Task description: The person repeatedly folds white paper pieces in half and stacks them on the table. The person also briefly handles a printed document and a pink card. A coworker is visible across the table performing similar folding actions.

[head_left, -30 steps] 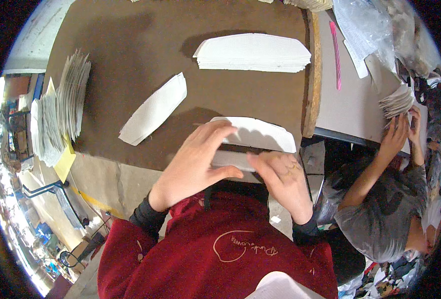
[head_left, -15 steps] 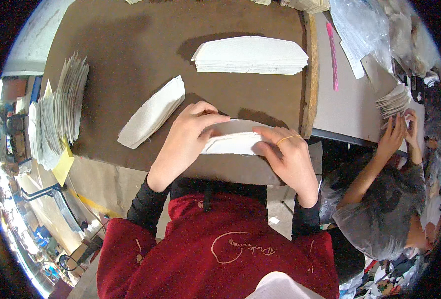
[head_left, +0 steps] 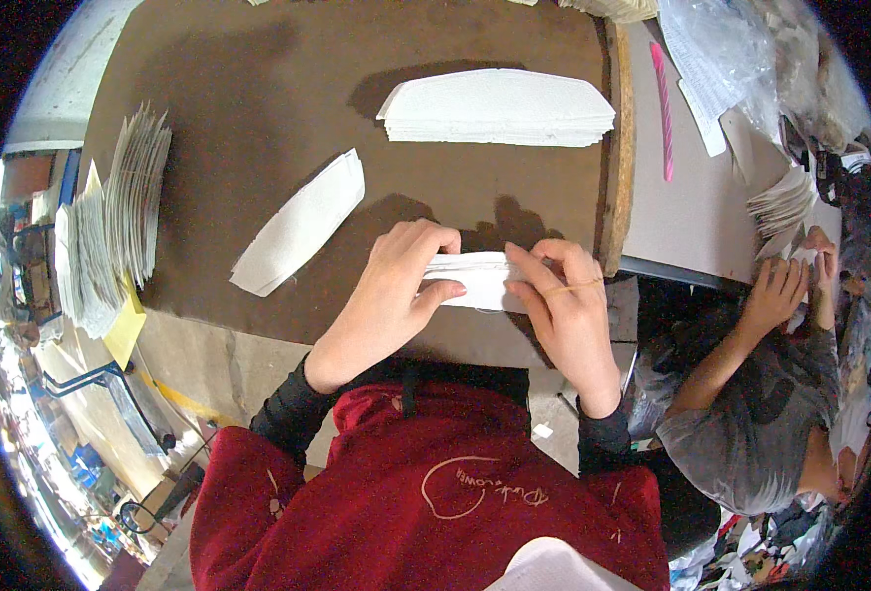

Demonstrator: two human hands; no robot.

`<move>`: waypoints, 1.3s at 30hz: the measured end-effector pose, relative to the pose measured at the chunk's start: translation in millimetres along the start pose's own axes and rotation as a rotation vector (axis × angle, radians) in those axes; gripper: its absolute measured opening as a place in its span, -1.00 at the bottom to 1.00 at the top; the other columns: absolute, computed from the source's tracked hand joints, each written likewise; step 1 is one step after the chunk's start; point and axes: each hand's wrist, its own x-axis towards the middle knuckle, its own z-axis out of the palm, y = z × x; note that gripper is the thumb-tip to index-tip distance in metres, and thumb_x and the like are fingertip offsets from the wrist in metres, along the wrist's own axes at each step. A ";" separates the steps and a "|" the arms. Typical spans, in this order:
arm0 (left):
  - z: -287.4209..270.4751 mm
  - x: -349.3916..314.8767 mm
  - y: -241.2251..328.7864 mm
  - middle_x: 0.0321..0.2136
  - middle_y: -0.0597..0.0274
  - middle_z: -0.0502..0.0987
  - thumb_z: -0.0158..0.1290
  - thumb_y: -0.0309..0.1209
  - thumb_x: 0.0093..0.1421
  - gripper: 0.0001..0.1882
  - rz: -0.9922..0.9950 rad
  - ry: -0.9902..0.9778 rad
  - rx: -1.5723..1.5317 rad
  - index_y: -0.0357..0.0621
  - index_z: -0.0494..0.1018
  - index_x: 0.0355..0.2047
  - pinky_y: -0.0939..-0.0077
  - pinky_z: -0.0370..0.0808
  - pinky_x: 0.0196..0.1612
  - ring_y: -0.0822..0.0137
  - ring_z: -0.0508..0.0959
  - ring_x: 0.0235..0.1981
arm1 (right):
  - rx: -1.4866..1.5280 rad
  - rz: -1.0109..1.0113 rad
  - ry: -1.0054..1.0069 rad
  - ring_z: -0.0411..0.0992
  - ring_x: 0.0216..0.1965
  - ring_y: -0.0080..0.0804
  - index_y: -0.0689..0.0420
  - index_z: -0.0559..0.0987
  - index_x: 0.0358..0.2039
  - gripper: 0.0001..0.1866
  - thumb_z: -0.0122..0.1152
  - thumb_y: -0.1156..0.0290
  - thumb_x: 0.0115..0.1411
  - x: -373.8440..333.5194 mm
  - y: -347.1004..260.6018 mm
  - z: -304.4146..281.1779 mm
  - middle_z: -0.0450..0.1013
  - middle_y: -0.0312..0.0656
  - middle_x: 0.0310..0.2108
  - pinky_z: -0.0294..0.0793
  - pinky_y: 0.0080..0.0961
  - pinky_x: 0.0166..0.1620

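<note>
2 grips, left hand [head_left: 388,288] and right hand [head_left: 569,313], pinch opposite ends of the white paper stack [head_left: 481,282]; its long axis runs sideways between them, neither nearer.

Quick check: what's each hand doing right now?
Left hand: closed, holding the left end of a small white stack.
Right hand: closed, holding the right end of the same stack.

left hand [head_left: 393,286] — pinching, thumb [head_left: 439,295] opposed | right hand [head_left: 569,300] — pinching too (nearly its mirror) | forearms [head_left: 296,406] angled inward
</note>
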 end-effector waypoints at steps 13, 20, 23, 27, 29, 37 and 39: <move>-32.8 29.3 -3.3 -0.33 0.05 0.69 0.14 -0.25 0.29 -0.70 0.056 -0.507 -0.215 -0.25 0.61 -0.15 0.43 0.53 -0.25 0.30 0.66 -0.38 | -0.130 -0.346 0.326 0.37 -0.29 -0.59 -0.18 0.74 -0.16 -0.52 0.48 0.44 -0.21 -27.8 2.9 7.5 0.44 -0.59 -0.25 0.25 -0.48 -0.18; -37.5 55.1 1.5 -0.41 0.03 0.68 0.15 -0.25 0.28 -0.69 0.128 -0.774 -0.239 -0.16 0.62 -0.07 0.40 0.47 -0.38 0.34 0.59 -0.52 | -0.187 -0.381 0.346 0.38 -0.31 -0.60 -0.20 0.74 -0.19 -0.53 0.49 0.41 -0.23 -30.3 0.5 4.6 0.48 -0.64 -0.23 0.25 -0.50 -0.19; -39.0 54.9 1.5 -0.49 0.05 0.65 0.14 -0.29 0.29 -0.73 0.150 -0.760 -0.214 -0.17 0.63 -0.09 0.42 0.43 -0.45 0.38 0.53 -0.60 | -0.183 -0.365 0.341 0.39 -0.30 -0.59 -0.20 0.74 -0.20 -0.55 0.50 0.41 -0.21 -29.8 -0.1 4.6 0.49 -0.63 -0.23 0.24 -0.50 -0.18; -33.6 54.3 -4.4 -0.59 0.10 0.59 0.13 -0.39 0.27 -0.79 0.194 -0.654 -0.209 -0.20 0.64 -0.16 0.45 0.37 -0.57 0.47 0.46 -0.68 | -0.113 -0.312 0.337 0.42 -0.28 -0.57 -0.17 0.72 -0.24 -0.60 0.50 0.43 -0.19 -28.7 1.1 5.5 0.51 -0.58 -0.22 0.25 -0.46 -0.16; -29.0 56.2 -9.3 -0.57 0.08 0.60 0.11 -0.44 0.24 -0.81 0.230 -0.567 -0.210 -0.25 0.63 -0.21 0.49 0.45 -0.50 0.48 0.53 -0.61 | -0.077 -0.298 0.316 0.43 -0.25 -0.54 -0.16 0.70 -0.26 -0.61 0.51 0.44 -0.19 -29.6 2.0 6.2 0.51 -0.55 -0.20 0.25 -0.45 -0.15; -23.8 49.5 -8.9 -0.22 0.08 0.65 0.15 -0.36 0.27 -0.75 0.305 -0.171 0.063 -0.24 0.58 -0.12 0.40 0.57 -0.14 0.17 0.66 -0.26 | -0.117 -0.303 0.316 0.45 -0.11 -0.47 -0.16 0.63 -0.18 -0.57 0.49 0.43 -0.13 -39.9 -3.3 11.7 0.48 -0.49 -0.18 0.27 -0.42 -0.07; -24.5 40.7 -0.1 -0.19 0.09 0.63 0.16 -0.35 0.27 -0.75 0.349 -0.115 0.011 -0.21 0.56 -0.10 0.35 0.57 -0.12 0.15 0.65 -0.22 | -0.145 -0.264 0.306 0.46 -0.08 -0.46 -0.15 0.63 -0.18 -0.58 0.48 0.45 -0.11 -37.9 -4.9 12.5 0.49 -0.47 -0.16 0.28 -0.42 -0.06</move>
